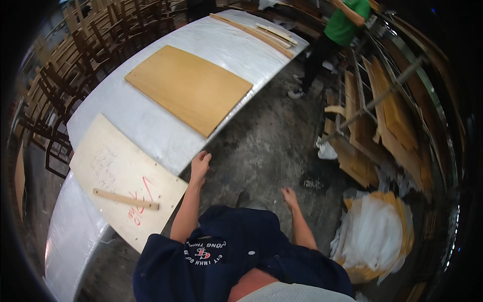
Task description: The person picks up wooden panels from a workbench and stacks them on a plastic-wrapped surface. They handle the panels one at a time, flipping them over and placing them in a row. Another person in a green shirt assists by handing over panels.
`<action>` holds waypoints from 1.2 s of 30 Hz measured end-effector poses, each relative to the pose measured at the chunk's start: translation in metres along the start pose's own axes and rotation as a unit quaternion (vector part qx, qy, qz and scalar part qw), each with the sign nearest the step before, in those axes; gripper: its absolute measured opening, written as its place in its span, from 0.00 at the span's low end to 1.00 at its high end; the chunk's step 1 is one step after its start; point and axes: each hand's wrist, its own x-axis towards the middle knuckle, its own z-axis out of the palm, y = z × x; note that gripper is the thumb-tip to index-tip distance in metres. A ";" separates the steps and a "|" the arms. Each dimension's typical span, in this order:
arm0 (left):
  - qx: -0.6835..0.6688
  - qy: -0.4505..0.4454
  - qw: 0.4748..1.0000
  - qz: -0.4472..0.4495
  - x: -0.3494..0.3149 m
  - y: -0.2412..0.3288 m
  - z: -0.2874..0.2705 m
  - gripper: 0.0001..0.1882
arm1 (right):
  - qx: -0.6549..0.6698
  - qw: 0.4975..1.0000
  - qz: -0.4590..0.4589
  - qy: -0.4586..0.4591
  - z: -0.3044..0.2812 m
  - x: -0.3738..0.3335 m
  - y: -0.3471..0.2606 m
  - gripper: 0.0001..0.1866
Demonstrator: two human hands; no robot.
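Toward eleven o'clock lies a rectangular tan wooden panel; left hand and right hand hang empty, fingers loosely half-open.

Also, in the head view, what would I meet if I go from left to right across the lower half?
Pale board with red marks → left hand → right hand → white plastic-looking heap.
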 end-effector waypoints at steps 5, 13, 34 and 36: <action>0.025 0.168 0.985 -0.016 0.088 -0.018 0.002 0.31 | -0.117 0.940 -0.296 -0.122 0.030 0.171 -0.313 0.24; 0.025 0.310 0.950 0.000 0.147 0.027 0.058 0.24 | -0.286 0.859 -0.422 -0.035 0.120 0.332 -0.476 0.31; -0.014 0.511 0.852 -0.116 0.055 -0.074 0.160 0.22 | -0.281 0.808 -0.246 -0.457 -0.010 0.358 -0.392 0.33; -0.100 0.476 0.854 -0.183 0.022 -0.072 0.206 0.22 | -0.273 0.773 -0.194 -0.539 -0.041 0.343 -0.384 0.30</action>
